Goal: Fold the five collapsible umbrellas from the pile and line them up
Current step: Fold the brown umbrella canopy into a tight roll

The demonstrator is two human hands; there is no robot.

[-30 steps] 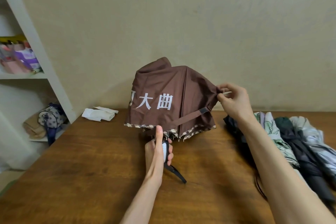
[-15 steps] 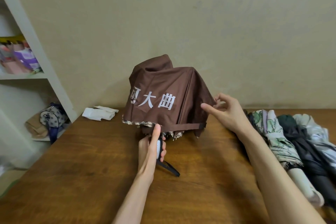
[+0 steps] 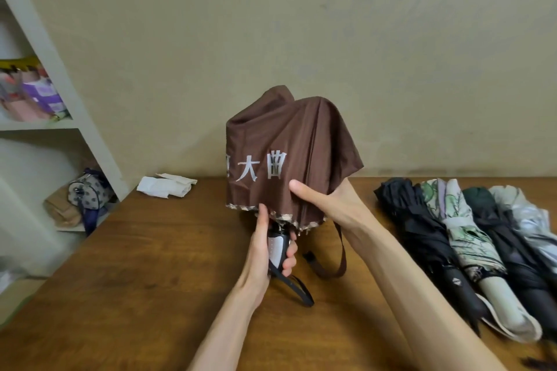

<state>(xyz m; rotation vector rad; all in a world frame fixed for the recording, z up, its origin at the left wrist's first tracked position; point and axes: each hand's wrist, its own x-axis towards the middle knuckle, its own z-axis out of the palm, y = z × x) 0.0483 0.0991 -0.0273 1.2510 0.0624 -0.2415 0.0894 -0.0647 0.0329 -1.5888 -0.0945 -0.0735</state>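
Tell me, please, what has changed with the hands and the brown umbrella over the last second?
The right hand let go of the tip it pinched at the right edge of the brown fabric umbrella, moved down-left and now clasps its canopy, thumb across the front. The brown closure strap, taut before, hangs loose. The left hand still grips the black and silver handle; the four folded umbrellas stay put.
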